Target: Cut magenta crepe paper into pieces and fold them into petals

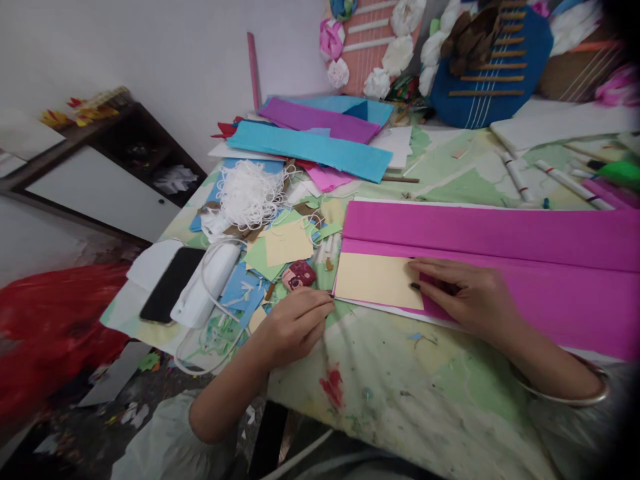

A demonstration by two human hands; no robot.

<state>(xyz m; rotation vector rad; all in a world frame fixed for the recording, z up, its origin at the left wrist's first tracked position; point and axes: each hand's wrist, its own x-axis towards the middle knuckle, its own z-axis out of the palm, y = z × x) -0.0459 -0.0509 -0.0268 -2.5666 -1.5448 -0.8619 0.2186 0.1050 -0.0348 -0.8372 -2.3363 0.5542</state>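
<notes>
A pale yellow paper rectangle (377,279) lies on the near left corner of a large magenta sheet (500,233), which has white paper under it. My right hand (465,297) rests at the yellow paper's right end, thumb and fingers on or around its edge; a small dark tip shows by the thumb. At the sheet's left corner is my left hand (300,323), its fingers closed together; what they pinch, if anything, is too small to name.
Left of the sheet are paper scraps (287,241), white string (250,193), a power strip (205,287) and a phone (173,285). Folded blue paper (310,148), markers (517,177) and a round blue craft piece (490,80) sit farther back.
</notes>
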